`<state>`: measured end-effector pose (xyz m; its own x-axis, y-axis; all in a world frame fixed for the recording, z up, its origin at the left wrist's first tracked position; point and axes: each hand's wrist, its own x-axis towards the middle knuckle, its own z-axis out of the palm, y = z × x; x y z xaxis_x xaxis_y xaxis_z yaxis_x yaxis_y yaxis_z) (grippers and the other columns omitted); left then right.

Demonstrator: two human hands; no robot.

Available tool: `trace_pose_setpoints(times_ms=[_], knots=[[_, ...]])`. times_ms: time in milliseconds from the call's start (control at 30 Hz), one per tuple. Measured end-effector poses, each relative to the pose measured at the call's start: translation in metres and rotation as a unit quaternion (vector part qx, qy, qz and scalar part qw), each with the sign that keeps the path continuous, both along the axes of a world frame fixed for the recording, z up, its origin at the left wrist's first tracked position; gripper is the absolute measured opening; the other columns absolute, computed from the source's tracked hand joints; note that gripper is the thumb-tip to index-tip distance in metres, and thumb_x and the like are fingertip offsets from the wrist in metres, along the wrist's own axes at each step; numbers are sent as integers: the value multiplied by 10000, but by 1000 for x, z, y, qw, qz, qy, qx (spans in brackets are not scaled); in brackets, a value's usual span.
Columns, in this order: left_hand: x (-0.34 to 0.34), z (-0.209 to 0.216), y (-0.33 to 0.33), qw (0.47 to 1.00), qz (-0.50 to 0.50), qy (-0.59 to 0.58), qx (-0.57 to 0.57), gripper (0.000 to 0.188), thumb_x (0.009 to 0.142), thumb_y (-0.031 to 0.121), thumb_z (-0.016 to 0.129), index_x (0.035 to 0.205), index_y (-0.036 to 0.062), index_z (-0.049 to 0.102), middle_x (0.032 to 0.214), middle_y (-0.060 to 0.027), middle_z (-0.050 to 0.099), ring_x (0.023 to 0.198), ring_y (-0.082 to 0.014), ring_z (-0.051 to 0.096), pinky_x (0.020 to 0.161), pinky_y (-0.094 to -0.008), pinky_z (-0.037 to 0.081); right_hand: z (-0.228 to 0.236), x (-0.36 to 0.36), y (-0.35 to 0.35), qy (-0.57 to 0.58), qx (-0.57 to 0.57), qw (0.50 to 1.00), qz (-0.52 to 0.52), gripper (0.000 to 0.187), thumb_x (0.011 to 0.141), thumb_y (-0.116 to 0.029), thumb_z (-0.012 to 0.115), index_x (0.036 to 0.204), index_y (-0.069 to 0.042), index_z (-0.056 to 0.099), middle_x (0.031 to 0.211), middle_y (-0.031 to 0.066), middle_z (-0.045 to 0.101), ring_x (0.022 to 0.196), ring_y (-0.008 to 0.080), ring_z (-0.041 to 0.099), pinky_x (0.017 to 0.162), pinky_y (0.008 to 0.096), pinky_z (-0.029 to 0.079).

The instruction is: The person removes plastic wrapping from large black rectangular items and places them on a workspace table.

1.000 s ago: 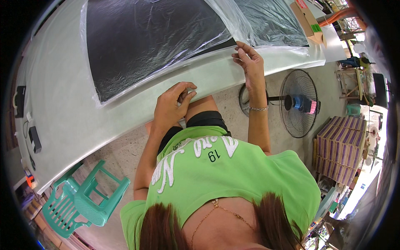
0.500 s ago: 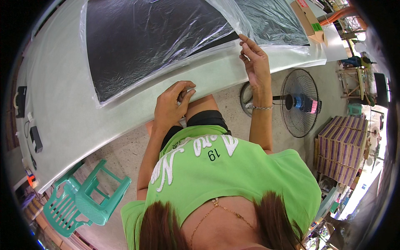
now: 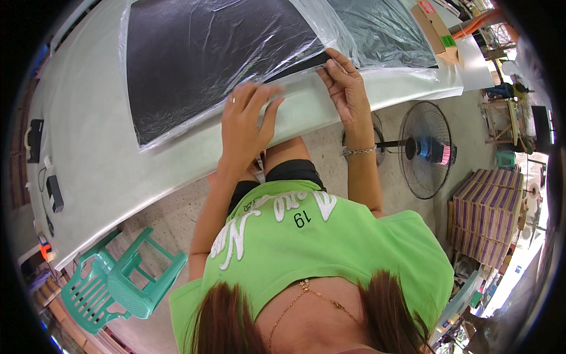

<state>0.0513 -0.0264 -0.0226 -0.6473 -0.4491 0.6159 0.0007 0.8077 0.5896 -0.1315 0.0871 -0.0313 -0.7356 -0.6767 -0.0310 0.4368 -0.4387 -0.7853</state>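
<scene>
A large black sheet (image 3: pixel 177 76) lies on the pale covered table, with wrinkled clear plastic film (image 3: pixel 259 44) over most of it. Toward the right, a narrow strip along its near edge looks smoother and darker. My right hand (image 3: pixel 349 91) is at the sheet's near right corner, thumb and index finger pinched at what looks like the film's edge; the exact grip is partly hidden. My left hand (image 3: pixel 247 118) hovers at the near edge of the film, fingers apart and blurred at the tips, holding nothing visible.
More film-covered dark material (image 3: pixel 383 35) lies at the far right beside a cardboard box (image 3: pixel 435 26). A standing fan (image 3: pixel 427 147) is right of my arm. Green plastic chairs (image 3: pixel 141 277) stand at the lower left. Small black devices (image 3: pixel 54 193) rest along the table's left side.
My left hand has risen from the table's front edge toward the film and its fingers have spread. My right hand has shifted slightly left, along with the sheet's corner.
</scene>
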Motion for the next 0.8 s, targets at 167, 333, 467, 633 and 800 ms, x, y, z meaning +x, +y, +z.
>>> trace_pose_setpoints(times_ms=[167,333,467,633,800], knots=[[-46,22,-18,1000,-15,-25,-5,301,798,226,683,1079,125,648,1077,-92,577,1000,-282,546,878,-399,426,10,14,-13,-1,-54,998,-35,379,855,24,602,1214,14,483,1003,90,603,907,155,618,889,281,535],[-58,27,-31,997,-30,-66,-36,334,812,247,673,1129,146,646,1138,-82,595,986,-278,576,868,-374,444,6,21,-23,49,-88,993,-62,401,837,12,639,1211,10,495,1110,104,555,946,147,600,862,263,527],[-58,29,-34,994,-29,-82,67,320,815,271,679,1105,135,659,1061,-73,634,885,-227,621,800,-312,472,-2,22,-30,50,-98,990,-84,411,822,12,657,1205,18,506,1102,100,560,952,142,596,841,246,514],[-56,34,-31,994,-24,-76,78,340,789,285,711,1085,123,665,1023,-73,650,850,-199,633,765,-294,481,5,30,-35,63,-102,988,-101,420,812,0,677,1196,38,511,1087,93,569,934,144,600,842,250,488],[-54,40,-31,993,-22,-94,65,348,780,286,721,1073,108,663,1001,-78,655,858,-211,636,763,-305,489,9,35,-41,95,-101,984,-114,378,806,-8,687,1157,34,555,1026,69,583,916,126,586,826,250,469]])
